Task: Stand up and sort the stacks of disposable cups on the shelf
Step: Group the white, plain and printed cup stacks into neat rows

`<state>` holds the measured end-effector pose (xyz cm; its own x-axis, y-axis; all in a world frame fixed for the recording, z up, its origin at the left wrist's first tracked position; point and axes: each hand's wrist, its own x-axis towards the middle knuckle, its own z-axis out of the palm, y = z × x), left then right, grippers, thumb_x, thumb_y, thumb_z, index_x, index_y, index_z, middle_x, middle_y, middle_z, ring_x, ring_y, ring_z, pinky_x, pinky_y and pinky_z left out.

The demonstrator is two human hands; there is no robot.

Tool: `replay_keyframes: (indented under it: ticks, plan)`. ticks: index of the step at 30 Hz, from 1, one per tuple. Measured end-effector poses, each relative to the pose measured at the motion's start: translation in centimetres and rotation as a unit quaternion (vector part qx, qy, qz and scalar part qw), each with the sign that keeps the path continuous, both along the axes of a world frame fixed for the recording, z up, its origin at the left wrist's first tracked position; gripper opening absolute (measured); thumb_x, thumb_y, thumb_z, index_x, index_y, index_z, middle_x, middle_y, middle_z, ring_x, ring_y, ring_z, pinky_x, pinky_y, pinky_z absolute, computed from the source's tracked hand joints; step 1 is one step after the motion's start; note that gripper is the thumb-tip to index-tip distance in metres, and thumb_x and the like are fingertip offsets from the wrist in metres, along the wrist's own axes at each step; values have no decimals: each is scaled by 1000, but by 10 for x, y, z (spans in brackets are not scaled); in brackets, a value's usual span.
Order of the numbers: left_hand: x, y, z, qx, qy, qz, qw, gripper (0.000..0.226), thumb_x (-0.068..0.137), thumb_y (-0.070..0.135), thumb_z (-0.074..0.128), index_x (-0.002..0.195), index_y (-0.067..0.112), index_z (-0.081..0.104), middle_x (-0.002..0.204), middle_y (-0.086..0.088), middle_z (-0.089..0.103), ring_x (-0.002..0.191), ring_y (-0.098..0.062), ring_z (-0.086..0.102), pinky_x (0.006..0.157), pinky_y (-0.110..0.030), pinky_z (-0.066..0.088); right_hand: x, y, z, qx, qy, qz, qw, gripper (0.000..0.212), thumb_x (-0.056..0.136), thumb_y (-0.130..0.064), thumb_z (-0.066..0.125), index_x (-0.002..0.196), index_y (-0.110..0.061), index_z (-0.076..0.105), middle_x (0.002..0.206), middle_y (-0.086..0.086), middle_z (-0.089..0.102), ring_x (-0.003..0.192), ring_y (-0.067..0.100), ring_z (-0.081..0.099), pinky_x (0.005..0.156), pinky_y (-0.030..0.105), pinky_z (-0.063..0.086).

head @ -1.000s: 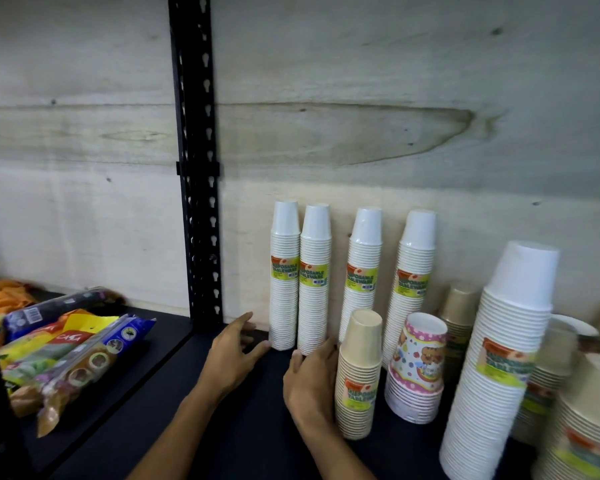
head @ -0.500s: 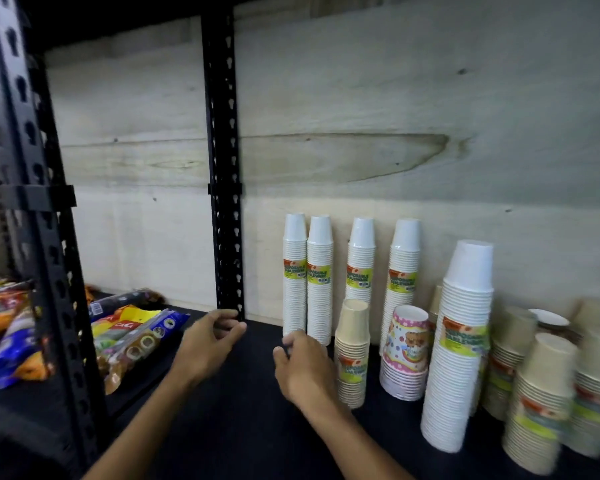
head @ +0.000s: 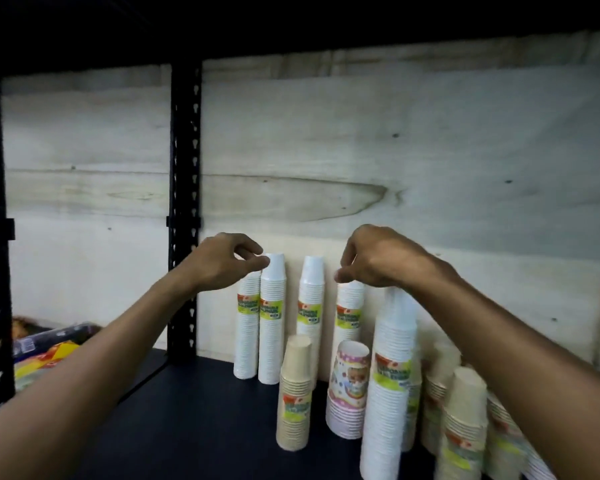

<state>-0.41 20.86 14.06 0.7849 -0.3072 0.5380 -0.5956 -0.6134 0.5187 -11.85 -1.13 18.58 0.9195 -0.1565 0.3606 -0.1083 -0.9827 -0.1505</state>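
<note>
Four slim white cup stacks with green-yellow labels stand along the back wall: first [head: 246, 337], second [head: 271, 327], third [head: 310, 306], fourth [head: 349, 317]. My left hand [head: 222, 261] hovers at the tops of the first two; its thumb touches the second stack's top cup, and it hides the first stack's top. My right hand [head: 378, 258] hangs over the fourth stack and covers its top. Both hands have loosely curled fingers and hold nothing I can see. In front stand a short beige stack [head: 293, 393], a patterned stack [head: 349, 386] and a wide white stack [head: 388, 375].
More beige stacks [head: 463, 427] crowd the right end of the dark shelf board [head: 194, 410]. A black perforated upright [head: 184, 202] stands left of the cups, and snack packets [head: 45, 358] lie beyond it. The upper shelf [head: 291, 22] hangs overhead.
Both hands rose from low on the shelf board to the tops of the white stacks. The view pulled back and tilted up, so the upper shelf shows.
</note>
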Motion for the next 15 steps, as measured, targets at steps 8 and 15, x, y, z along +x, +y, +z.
replay_keyframes:
  ticks: [8, 15]
  plan:
    - [38, -67, 12, 123, 21, -55, 991, 43, 81, 52, 71, 120, 38, 61, 122, 13, 61, 99, -7, 62, 88, -21, 44, 32, -83, 24, 33, 86, 80, 993, 45, 82, -35, 78, 125, -28, 63, 127, -1, 61, 112, 15, 61, 95, 29, 48]
    - [70, -98, 15, 176, 44, -67, 981, 52, 80, 54, 71, 128, 41, 55, 133, 5, 57, 99, -10, 59, 88, -23, 42, 80, -112, 11, 132, 136, 131, 973, 52, 81, -32, 80, 129, -31, 60, 116, 5, 67, 106, 24, 67, 96, 34, 55]
